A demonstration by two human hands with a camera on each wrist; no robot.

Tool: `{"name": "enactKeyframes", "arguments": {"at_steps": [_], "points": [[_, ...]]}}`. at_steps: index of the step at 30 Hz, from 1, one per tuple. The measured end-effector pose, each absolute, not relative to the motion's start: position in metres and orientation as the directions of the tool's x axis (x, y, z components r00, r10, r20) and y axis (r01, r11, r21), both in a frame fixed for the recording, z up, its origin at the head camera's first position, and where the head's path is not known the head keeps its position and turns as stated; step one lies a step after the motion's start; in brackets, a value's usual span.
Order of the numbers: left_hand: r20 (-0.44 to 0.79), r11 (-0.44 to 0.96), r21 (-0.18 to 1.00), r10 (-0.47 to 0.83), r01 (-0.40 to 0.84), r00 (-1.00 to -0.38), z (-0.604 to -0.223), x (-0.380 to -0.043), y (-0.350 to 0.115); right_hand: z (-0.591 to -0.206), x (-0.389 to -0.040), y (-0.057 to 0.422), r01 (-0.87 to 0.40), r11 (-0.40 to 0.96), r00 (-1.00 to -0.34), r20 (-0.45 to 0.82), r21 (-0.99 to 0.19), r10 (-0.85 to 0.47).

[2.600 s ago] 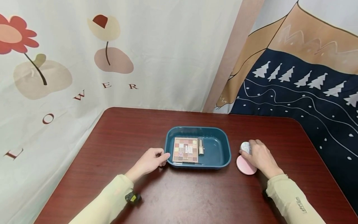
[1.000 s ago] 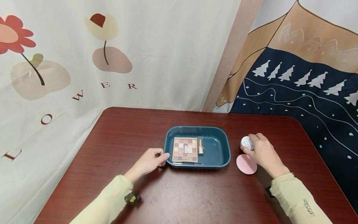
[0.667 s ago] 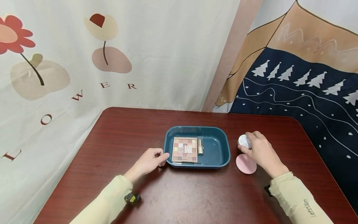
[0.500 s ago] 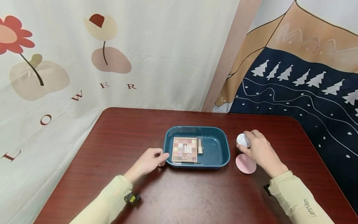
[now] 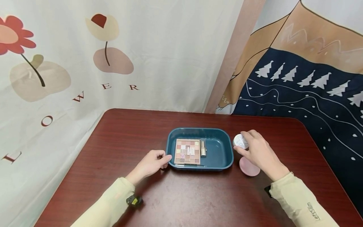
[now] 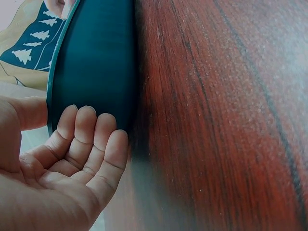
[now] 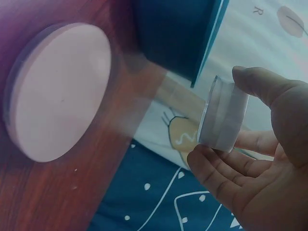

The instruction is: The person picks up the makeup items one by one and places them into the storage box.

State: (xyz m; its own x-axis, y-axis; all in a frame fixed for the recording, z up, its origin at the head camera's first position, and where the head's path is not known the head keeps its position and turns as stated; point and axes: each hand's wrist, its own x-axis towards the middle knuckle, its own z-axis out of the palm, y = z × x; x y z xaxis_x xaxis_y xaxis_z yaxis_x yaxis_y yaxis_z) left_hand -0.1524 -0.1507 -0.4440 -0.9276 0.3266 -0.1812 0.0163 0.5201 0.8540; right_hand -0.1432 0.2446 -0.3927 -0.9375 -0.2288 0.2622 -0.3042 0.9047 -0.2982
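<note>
Your right hand grips a small round jar between thumb and fingers, spread only as wide as the jar. Your left hand pinches the left rim of the blue tray, thumb over the edge and fingers curled against the outer wall. The jar is just beside the tray's right wall, its white marbled lid facing up; it is squat, wider than tall, so its short axis runs roughly upright. Near your right wrist, a pink compact lies flat on the table. Inside the tray lie a flat makeup palette, a gold lipstick tube lengthwise front to back, and a slim stick running side to side along the front.
</note>
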Motion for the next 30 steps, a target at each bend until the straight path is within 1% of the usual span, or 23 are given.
{"name": "enactKeyframes", "arguments": {"at_steps": [9, 18, 25, 30], "points": [[-0.179, 0.518, 0.855, 0.331, 0.020, -0.927, -0.444, -0.152, -0.151, -0.389, -0.146, 0.235, -0.353, 0.889, -0.922, 0.273, -0.293, -0.276], [-0.186, 0.523, 0.852, 0.325, 0.013, -0.927, -0.443, -0.152, -0.150, -0.389, -0.153, 0.228, -0.370, 0.882, -0.922, 0.232, -0.292, -0.310], [-0.169, 0.535, 0.844, 0.333, 0.039, -0.927, -0.441, -0.153, -0.152, -0.389, -0.157, 0.219, -0.371, 0.879, -0.926, 0.191, -0.299, -0.326], [-0.179, 0.535, 0.845, 0.326, 0.025, -0.928, -0.442, -0.152, -0.151, -0.390, -0.159, 0.216, -0.378, 0.874, -0.925, 0.161, -0.307, -0.343]]}}
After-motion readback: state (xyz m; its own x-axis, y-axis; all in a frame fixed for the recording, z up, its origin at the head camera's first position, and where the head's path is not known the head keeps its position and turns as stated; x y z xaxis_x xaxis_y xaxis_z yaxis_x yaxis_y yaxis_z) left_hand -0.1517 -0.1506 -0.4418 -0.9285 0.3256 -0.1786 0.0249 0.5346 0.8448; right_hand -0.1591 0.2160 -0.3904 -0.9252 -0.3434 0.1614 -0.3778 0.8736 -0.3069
